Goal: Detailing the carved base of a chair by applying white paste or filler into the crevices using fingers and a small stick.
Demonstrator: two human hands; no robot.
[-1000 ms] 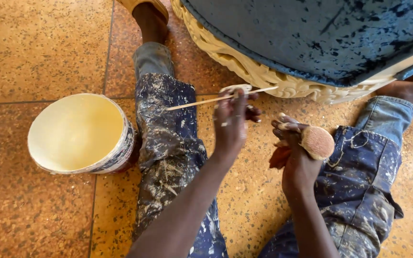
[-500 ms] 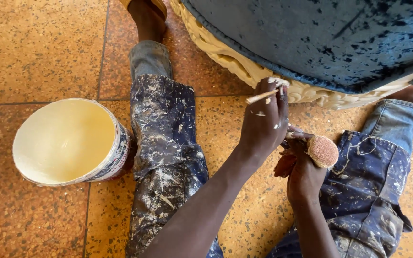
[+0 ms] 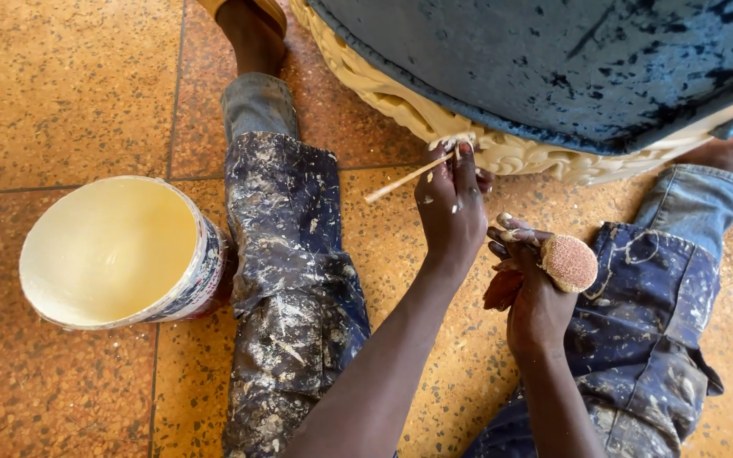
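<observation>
My left hand (image 3: 450, 214) grips a thin wooden-handled brush (image 3: 407, 176), and the brush tip rests on the cream carved edge (image 3: 515, 157) of a large piece covered in dark blue fabric (image 3: 570, 59). My right hand (image 3: 529, 284) is just beside and below it, holding a round, brownish sponge (image 3: 567, 262) between its fingers above the floor. Both hands are flecked with paint. A white bucket (image 3: 204, 265) filled with cream paint stands on the floor to the left of my left leg.
I sit on an orange speckled tile floor (image 3: 61, 93) with my legs apart in paint-spattered blue trousers (image 3: 290, 254). The blue-covered piece fills the top right. My left foot (image 3: 252, 34) reaches the top edge beside the carved rim.
My left hand has carried the brush rightward from the bucket side to the carved edge, where its tip now touches. My right hand with the sponge has stayed about where it was.
</observation>
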